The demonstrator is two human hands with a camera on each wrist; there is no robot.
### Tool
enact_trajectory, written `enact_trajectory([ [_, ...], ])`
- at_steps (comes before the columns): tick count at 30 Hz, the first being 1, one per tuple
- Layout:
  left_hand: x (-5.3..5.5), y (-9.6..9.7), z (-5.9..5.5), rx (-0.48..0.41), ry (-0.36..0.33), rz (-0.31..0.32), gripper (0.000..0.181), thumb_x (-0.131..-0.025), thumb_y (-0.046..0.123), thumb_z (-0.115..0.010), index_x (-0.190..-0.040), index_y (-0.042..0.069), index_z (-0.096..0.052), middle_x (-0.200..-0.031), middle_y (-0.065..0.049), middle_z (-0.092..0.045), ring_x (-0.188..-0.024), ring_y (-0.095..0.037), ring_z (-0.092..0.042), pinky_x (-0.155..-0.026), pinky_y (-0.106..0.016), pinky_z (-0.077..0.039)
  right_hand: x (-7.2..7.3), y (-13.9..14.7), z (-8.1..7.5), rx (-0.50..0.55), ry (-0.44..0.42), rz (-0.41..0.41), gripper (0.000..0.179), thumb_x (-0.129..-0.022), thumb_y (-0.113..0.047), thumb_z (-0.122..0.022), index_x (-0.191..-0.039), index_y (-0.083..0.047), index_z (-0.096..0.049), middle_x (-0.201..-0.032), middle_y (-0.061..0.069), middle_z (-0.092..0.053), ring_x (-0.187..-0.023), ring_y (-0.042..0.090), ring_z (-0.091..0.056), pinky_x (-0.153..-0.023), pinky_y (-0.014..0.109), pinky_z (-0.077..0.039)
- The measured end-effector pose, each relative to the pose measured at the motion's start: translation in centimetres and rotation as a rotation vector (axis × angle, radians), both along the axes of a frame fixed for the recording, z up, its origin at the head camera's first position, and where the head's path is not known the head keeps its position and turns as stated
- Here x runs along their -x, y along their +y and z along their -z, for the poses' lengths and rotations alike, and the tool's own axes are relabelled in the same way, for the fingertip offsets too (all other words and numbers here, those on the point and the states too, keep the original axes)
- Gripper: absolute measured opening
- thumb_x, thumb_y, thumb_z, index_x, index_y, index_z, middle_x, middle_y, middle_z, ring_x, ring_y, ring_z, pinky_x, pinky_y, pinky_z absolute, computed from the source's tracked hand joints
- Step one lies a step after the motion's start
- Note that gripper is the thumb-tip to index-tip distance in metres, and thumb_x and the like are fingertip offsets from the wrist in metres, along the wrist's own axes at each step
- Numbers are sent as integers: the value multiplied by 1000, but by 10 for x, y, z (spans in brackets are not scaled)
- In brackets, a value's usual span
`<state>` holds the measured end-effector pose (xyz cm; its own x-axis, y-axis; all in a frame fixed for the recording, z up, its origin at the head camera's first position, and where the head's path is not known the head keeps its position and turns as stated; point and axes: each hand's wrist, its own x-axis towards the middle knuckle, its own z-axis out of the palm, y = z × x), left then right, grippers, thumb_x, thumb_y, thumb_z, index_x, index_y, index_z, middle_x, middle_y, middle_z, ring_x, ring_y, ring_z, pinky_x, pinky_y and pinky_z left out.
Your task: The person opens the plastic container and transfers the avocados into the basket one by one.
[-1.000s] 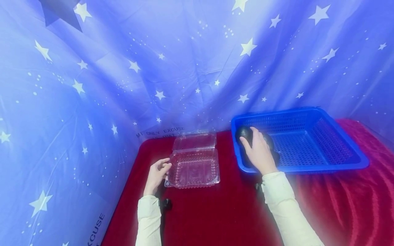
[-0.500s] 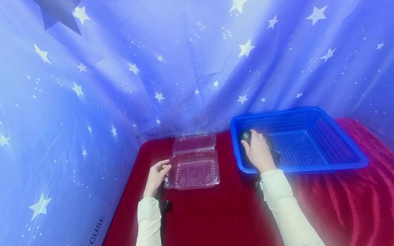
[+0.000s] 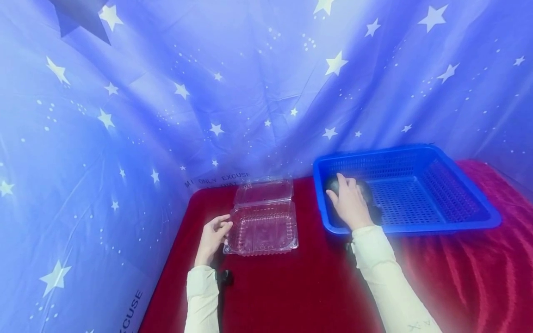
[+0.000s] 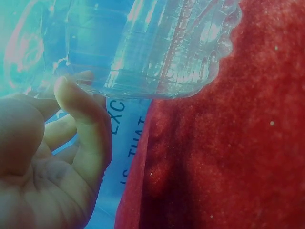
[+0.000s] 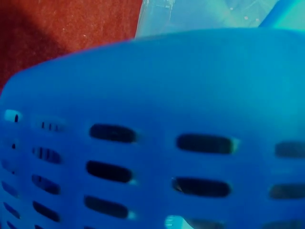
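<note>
A clear plastic clamshell container lies with its lid folded back, away from the person. My left hand pinches its left edge; in the left wrist view, the thumb presses at the container's rim. Inside a blue plastic basket, at its left end, my right hand reaches down with thumb and fingers spread around a dark, round object, mostly covered by the hand. More dark, rounded objects show beside it. The right wrist view has the slotted basket wall, hiding the hand.
A red velvety cloth covers the table. A blue curtain with white stars hangs behind and along the left. The basket's raised walls surround the right hand.
The right hand has sunk slightly over the dark round objects, and the one between thumb and fingers shows less. The left hand and the container have stayed in place.
</note>
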<state>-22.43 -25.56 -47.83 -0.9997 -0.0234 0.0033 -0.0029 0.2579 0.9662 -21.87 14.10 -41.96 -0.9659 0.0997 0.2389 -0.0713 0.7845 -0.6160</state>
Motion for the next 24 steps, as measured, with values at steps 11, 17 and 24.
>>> enact_trajectory([
  [11,-1,0,-1,8,-1,-4,39,-94,12,-68,-130,-1,-61,-98,-25,-66,-61,-10,-55,-50,-23,-50,1,2,3,-50,67,-20,60,-97,-15,-62,-145,8,-37,-138,35,-42,-125,53,-40,-98,66,-42],
  [17,-2,0,-6,-6,-26,13,41,-94,12,-68,-132,-1,-60,-103,-31,-64,-61,-10,-55,-52,-23,-50,2,2,4,-100,122,-33,60,-92,-9,-68,-140,13,-40,-136,34,-46,-123,53,-42,-104,64,-37],
  [24,1,-1,-1,-23,-9,3,40,-93,13,-70,-130,-1,-62,-102,-31,-64,-57,-9,-54,-48,-21,-47,3,1,3,-154,77,-43,60,-91,-6,-67,-141,13,-41,-136,34,-45,-124,53,-41,-101,63,-41],
])
